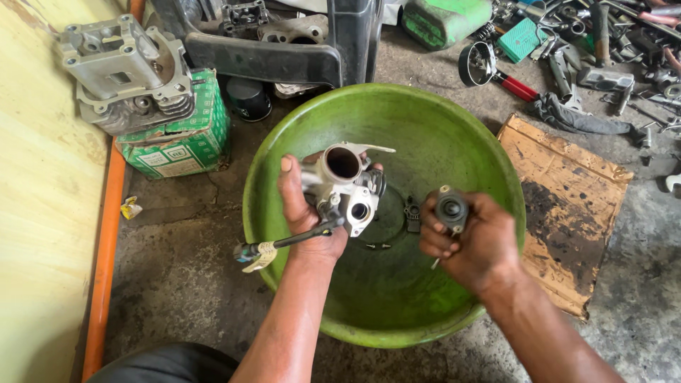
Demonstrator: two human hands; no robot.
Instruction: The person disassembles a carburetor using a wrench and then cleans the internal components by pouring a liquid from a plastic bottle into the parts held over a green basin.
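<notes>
My left hand (pixel 301 213) grips a silver metal carburetor body (pixel 342 186) with a round open bore facing up, held over a large green bowl (pixel 425 128). A black cable with a tagged end (pixel 259 252) hangs from it to the left. My right hand (pixel 472 245) holds a small round black cap-like part (pixel 451 208) just right of the carburetor. A small black part (pixel 413 213) and a thin pin (pixel 378 246) lie in the bottom of the bowl.
An engine cylinder head (pixel 124 71) rests on a green and white carton (pixel 184 145) at the upper left. Oil-stained cardboard (pixel 567 206) lies right of the bowl. Several tools (pixel 603 50) and a green container (pixel 443 20) are scattered at the back right. A yellow wall with an orange pipe (pixel 106 234) runs along the left.
</notes>
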